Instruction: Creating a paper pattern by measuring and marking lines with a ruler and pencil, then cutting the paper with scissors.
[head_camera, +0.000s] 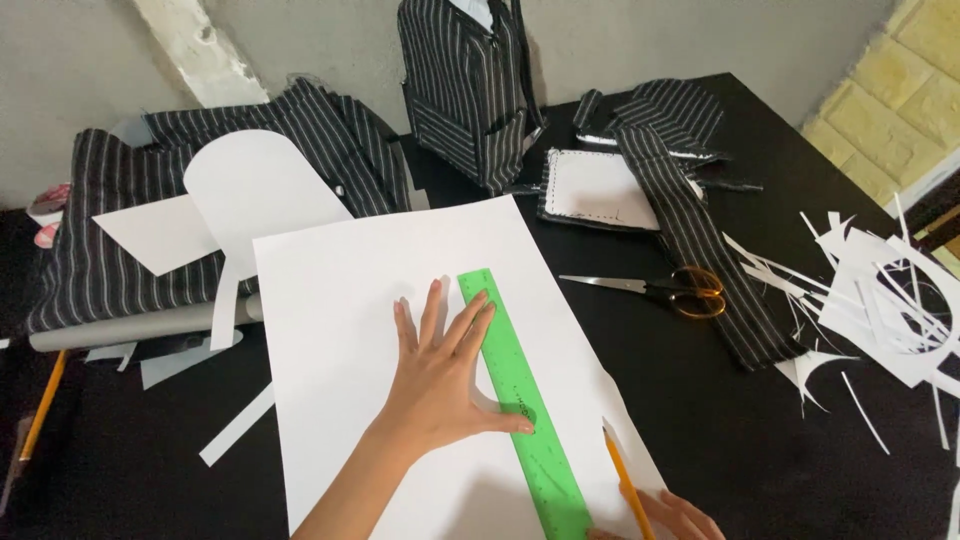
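Both hands work over the white paper sheet (400, 330) on the black worktop (700, 400). Fingers spread flat, the left hand (445, 375) presses on the sheet, fingertips and thumb overlapping the green ruler (525, 410), gripping nothing. At the sheet's lower right edge, the right hand (680, 518), mostly cut off by the frame, pinches a yellow pencil (625, 480), its tip just right of the ruler. Right of the sheet lie orange-handled scissors (660, 290); farther right, white paper scraps (880, 300). Striped fabric (110, 240) is piled left of the sheet.
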